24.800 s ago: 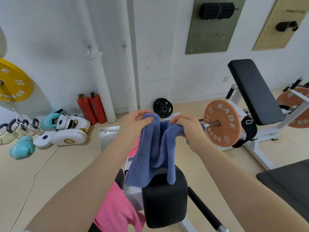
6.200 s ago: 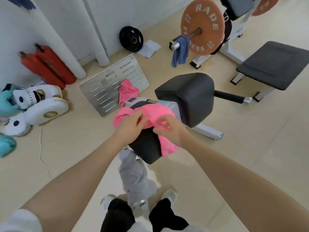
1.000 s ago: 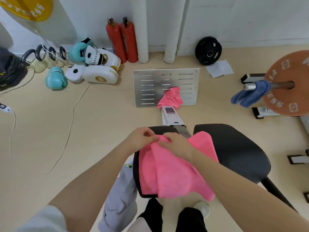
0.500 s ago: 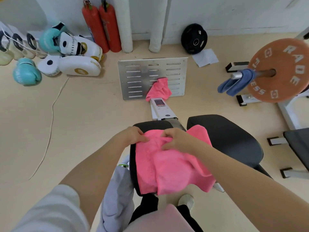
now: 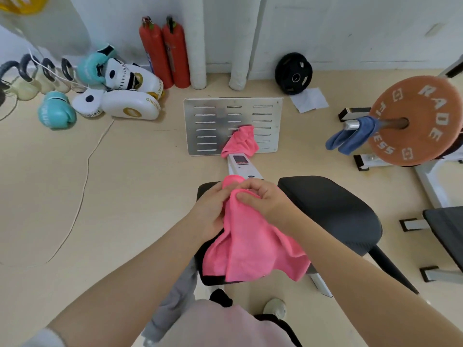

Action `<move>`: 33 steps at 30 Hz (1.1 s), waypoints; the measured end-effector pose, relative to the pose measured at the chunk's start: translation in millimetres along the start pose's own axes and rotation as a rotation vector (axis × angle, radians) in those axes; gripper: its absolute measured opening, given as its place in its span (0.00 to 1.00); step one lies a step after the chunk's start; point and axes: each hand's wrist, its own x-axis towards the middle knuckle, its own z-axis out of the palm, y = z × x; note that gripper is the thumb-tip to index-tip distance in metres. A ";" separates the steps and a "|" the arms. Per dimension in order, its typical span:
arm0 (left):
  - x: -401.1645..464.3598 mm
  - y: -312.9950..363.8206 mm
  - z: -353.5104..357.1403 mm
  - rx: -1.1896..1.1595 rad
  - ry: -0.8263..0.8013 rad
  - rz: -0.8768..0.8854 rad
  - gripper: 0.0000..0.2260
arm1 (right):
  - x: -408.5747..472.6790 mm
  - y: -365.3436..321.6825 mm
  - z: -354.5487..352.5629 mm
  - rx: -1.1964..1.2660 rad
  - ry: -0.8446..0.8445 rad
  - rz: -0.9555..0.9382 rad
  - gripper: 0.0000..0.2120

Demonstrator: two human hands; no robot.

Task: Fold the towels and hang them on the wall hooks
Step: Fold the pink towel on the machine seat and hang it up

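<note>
A pink towel [image 5: 250, 249] is held bunched at its far edge above a black padded seat [image 5: 333, 211], near the middle of the view. The left hand [image 5: 210, 211] is curled round the towel's left side, and the right hand [image 5: 263, 199] pinches the gathered top with thumb and bent fingers; the two hands are touching or nearly so, and the fingertips of the left hand are hidden behind the cloth. The rest of the towel hangs down toward the near side in loose folds, covering part of a second black pad [image 5: 208, 279] whose outline is mostly concealed.

Farther off, a second pink towel [image 5: 241, 141] lies crumpled on a slotted metal plate [image 5: 213, 126] on the floor, its near end resting against a white machine frame [image 5: 241, 166]. At the right, a blue towel [image 5: 350, 137] is draped over the steel bar end [image 5: 350, 125] of an orange weight plate [image 5: 421, 121], whose lettering is only partly readable. No wall hooks can be made out.

Along the far wall, two red fire extinguishers [image 5: 164, 48], two white pipes [image 5: 198, 41] and a small black weight plate [image 5: 293, 73] are seen. At the far left, boxing gloves and white pads [image 5: 125, 101] are piled; kettlebells [image 5: 27, 78] beside them are cut off by the frame edge. A bench [image 5: 446, 236] at the right edge is also cropped.
</note>
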 end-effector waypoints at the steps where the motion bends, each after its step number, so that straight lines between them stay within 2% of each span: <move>1: -2.1 -3.2 2.0 -0.025 0.005 0.030 0.06 | -1.8 -0.5 -0.1 -0.006 0.041 -0.026 0.05; 4: -9.1 -11.0 10.3 -0.044 0.004 0.084 0.07 | -9.5 -5.8 -4.9 -0.036 0.122 -0.077 0.07; 8: -18.7 -17.0 25.5 0.030 0.007 0.135 0.09 | -23.2 -17.1 -9.5 -0.140 0.028 -0.138 0.05; 11: -26.4 -20.3 37.5 -0.039 -0.033 0.173 0.12 | -26.9 -16.9 -17.3 -0.255 0.198 -0.235 0.05; 13: -31.5 -25.1 44.5 0.008 -0.020 0.175 0.14 | -29.6 -16.1 -25.9 -0.320 0.317 -0.273 0.05; 15: -36.8 -30.6 54.3 0.070 -0.020 0.194 0.12 | -35.8 -16.9 -35.1 -0.324 0.377 -0.269 0.03; 18: -48.3 -34.9 76.7 0.038 -0.052 0.243 0.10 | -51.9 -23.3 -48.1 -0.285 0.339 -0.288 0.01; 20: -56.9 -37.8 92.6 0.058 -0.064 0.258 0.12 | -61.7 -24.1 -59.4 -0.249 0.295 -0.273 0.07; 22: -61.7 -43.4 106.7 0.247 -0.006 0.291 0.13 | -71.6 -22.0 -71.6 -0.181 0.257 -0.199 0.10; 24: -66.0 -47.7 121.0 0.639 0.112 0.437 0.14 | -83.5 -18.0 -82.9 0.000 0.216 -0.107 0.09; 26: -69.0 -51.1 134.7 0.978 0.151 0.562 0.18 | -98.1 -14.6 -92.5 0.170 0.154 -0.026 0.10; 28: -74.2 -54.6 148.3 1.181 0.172 0.651 0.15 | -112.7 -10.1 -102.2 0.234 0.092 -0.013 0.10; 30: -82.2 -60.0 161.4 1.294 0.179 0.721 0.13 | -126.1 -3.6 -112.6 0.317 0.009 -0.040 0.10; 33: -91.3 -73.3 175.4 1.267 0.206 0.774 0.13 | -146.1 6.8 -131.9 0.384 -0.129 0.003 0.10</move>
